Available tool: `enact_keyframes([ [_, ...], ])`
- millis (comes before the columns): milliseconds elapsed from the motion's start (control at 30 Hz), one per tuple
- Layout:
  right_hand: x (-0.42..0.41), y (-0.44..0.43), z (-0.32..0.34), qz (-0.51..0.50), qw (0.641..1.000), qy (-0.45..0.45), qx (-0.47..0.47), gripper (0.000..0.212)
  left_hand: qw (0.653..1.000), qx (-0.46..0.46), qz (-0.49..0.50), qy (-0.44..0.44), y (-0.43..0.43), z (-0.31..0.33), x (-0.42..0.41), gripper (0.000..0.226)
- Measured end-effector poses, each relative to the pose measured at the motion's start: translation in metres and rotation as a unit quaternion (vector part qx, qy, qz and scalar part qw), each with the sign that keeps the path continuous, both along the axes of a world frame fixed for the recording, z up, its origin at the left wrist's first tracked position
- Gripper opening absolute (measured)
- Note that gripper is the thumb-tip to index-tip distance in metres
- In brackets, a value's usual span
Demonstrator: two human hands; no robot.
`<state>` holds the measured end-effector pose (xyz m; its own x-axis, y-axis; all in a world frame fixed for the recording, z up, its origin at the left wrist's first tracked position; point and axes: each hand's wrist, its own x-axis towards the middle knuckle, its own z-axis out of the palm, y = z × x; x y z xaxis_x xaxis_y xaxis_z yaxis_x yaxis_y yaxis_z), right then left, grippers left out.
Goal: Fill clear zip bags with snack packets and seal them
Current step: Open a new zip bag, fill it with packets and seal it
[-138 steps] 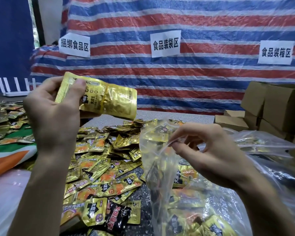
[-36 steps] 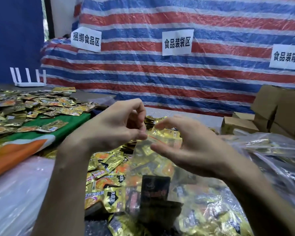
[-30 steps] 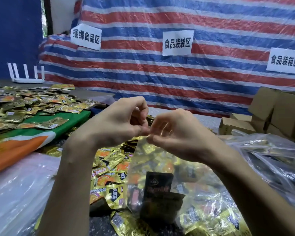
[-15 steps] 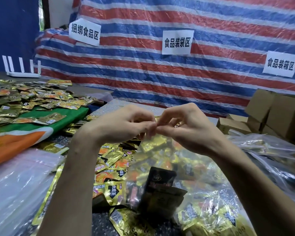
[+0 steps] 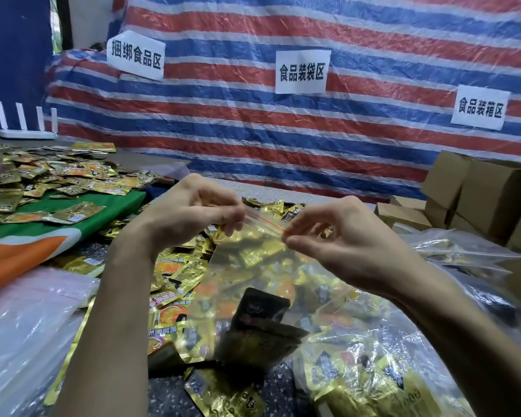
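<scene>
The left hand (image 5: 190,212) and the right hand (image 5: 343,245) each pinch the top edge of the zip bag (image 5: 253,266), and its red seal line (image 5: 265,223) runs between the two pinches, nearly level.

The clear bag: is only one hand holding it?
No, the left hand and the right hand each pinch the clear bag at its red-lined top edge.

Bare left hand (image 5: 190,212) with slim fingers, bare right hand (image 5: 343,245) equally slim-fingered, left forearm (image 5: 109,326) uncovered from wrist to lower edge of view, right forearm (image 5: 463,341) uncovered likewise, both slender and smooth.
</scene>
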<state>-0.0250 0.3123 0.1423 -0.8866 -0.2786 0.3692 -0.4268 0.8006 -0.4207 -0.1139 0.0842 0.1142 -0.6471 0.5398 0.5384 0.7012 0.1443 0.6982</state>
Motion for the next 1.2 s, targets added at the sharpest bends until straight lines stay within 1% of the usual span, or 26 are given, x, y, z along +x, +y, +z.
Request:
enact_keyframes([
  [100,0.003,0.01,-0.006,-0.012,1.0,-0.021,0.001,0.007,1.0,-0.008,0.012,-0.007,0.001,-0.003,-0.004,0.019],
  [367,0.01,0.03,-0.011,-0.033,0.999,-0.032,-0.013,0.005,1.0,-0.022,0.016,-0.01,0.002,-0.005,-0.005,0.02],
  [500,0.014,0.04,-0.016,-0.042,0.998,-0.042,-0.016,0.007,0.999,-0.024,0.023,-0.012,0.001,-0.007,-0.008,0.018],
  [600,0.017,0.048,-0.018,-0.043,0.998,-0.048,-0.02,0.008,0.999,-0.032,0.016,-0.011,0.002,-0.006,-0.007,0.019],
  [833,0.027,0.065,-0.024,-0.056,0.997,-0.06,-0.008,0.01,1.0,-0.019,0.006,-0.013,-0.001,-0.005,-0.005,0.019],
  [1000,0.033,0.072,-0.027,-0.066,0.997,-0.046,0.01,0.011,0.999,-0.023,0.014,-0.018,-0.002,-0.003,-0.005,0.019],
  [1133,0.036,0.075,-0.029,-0.069,0.997,-0.019,0.028,0.018,0.999,-0.03,0.031,0.004,0.003,0.0,0.0,0.022],
  [1200,0.038,0.077,-0.031,-0.072,0.997,-0.021,0.029,0.023,0.998,-0.035,0.043,0.013,0.005,0.003,0.003,0.02],
])
